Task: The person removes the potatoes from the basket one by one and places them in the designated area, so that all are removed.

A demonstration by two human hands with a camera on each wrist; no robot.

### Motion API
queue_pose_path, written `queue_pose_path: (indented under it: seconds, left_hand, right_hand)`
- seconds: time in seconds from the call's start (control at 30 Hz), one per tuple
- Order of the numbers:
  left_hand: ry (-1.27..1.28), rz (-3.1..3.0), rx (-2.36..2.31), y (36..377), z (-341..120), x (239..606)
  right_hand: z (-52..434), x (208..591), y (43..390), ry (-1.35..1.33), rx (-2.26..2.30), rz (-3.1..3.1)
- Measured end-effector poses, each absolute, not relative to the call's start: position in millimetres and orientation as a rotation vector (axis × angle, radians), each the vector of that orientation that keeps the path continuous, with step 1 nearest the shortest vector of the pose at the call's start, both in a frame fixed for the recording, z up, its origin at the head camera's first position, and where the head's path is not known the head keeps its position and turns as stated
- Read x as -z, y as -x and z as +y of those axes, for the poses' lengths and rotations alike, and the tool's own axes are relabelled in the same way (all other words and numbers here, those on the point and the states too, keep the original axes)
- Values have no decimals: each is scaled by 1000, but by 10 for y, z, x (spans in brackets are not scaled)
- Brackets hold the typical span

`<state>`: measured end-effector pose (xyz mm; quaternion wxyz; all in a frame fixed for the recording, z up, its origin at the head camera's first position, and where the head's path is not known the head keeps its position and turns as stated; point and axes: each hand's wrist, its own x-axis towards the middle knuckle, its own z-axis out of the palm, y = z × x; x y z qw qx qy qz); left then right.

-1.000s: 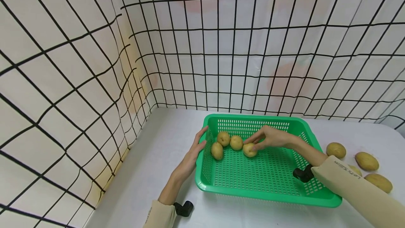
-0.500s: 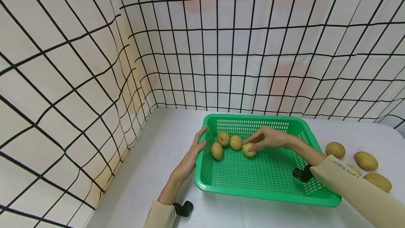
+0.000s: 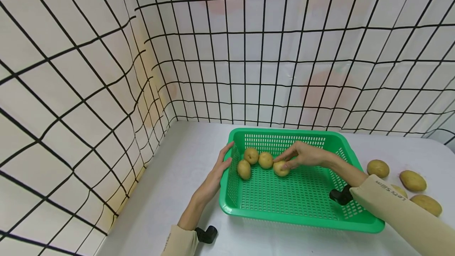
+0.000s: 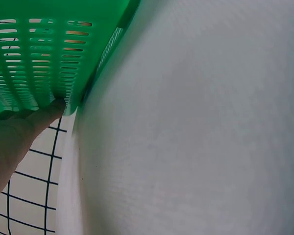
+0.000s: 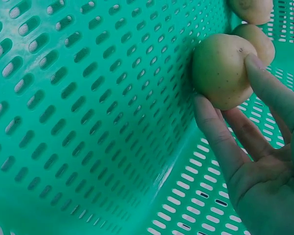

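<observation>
Inside a green plastic basket (image 3: pixel 295 220), my right hand (image 3: pixel 303 155) pinches a round yellow potato (image 3: pixel 281 168) between thumb and fingers. The right wrist view shows the thumb (image 5: pixel 267 81) on one side of that potato (image 5: pixel 220 73) and the fingertips beneath it. Left of it in the basket are three more potatoes: one close by (image 3: pixel 266 160), one at the back (image 3: pixel 251 156), one near the left wall (image 3: pixel 244 169). My left hand (image 3: pixel 212 179) touches the basket's left side with extended fingers. In the left wrist view this hand (image 4: pixel 19 129) lies against the slotted outer wall (image 4: pixel 44 54).
Several potatoes lie on the white table (image 3: pixel 160 192) right of the basket, including one (image 3: pixel 378 168) near its rim; another is partly behind my right sleeve (image 3: pixel 401 208). Black grid netting (image 3: pixel 263 60) over white sheeting stands at the back and left.
</observation>
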<state>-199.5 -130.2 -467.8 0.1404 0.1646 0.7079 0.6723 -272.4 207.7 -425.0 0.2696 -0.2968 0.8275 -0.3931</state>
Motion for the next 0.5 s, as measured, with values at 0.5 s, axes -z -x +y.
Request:
queue_pose_path:
  seconds: [0.5]
  left_hand:
    - [-475, 2047, -1940, 1992, -1302, 4674]
  right_hand:
    - [2106, 4190, 2760, 891, 1102, 2249]
